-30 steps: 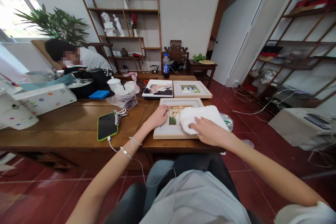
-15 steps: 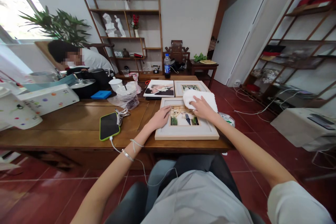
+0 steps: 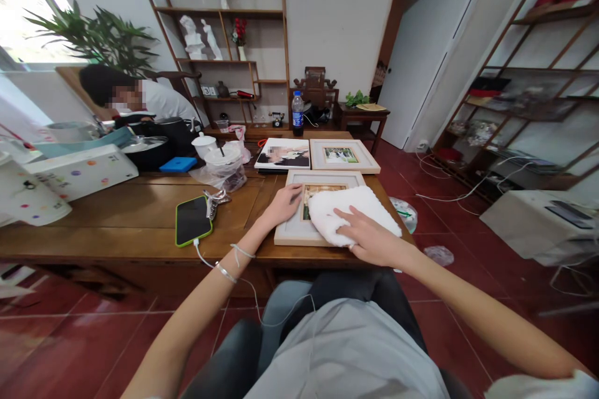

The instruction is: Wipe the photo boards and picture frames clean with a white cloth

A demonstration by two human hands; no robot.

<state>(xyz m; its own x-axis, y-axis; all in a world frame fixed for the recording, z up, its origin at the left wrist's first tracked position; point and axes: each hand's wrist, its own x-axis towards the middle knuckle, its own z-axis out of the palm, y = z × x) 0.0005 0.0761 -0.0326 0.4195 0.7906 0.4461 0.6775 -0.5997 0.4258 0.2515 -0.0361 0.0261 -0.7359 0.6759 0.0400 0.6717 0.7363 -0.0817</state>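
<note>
A light wooden picture frame (image 3: 291, 237) lies flat at the table's near edge, a photo inside its wide pale mat. Against the frame's left side rests my left hand (image 3: 283, 202), fingers stretched out and holding nothing. My right hand (image 3: 372, 237) grips and presses a fluffy white cloth (image 3: 324, 211) on the right part of the frame. The cloth hides much of the photo and the lower right of the frame. Just beyond lies a second framed photo (image 3: 369, 166), beside a photo album (image 3: 283, 154) with a picture on its cover.
A charging phone (image 3: 193, 221) lies left on the wooden table (image 3: 140, 234), its cable trailing towards me. Farther off are a bagged cup (image 3: 223, 159), a blue box (image 3: 178, 164) and a dark drink bottle (image 3: 297, 115). A person (image 3: 161, 98) leans behind the pots at left.
My right hand has slid the cloth from the frame's upper right down towards its near right corner, covering more of the photo. My left hand stays at the frame's left side.
</note>
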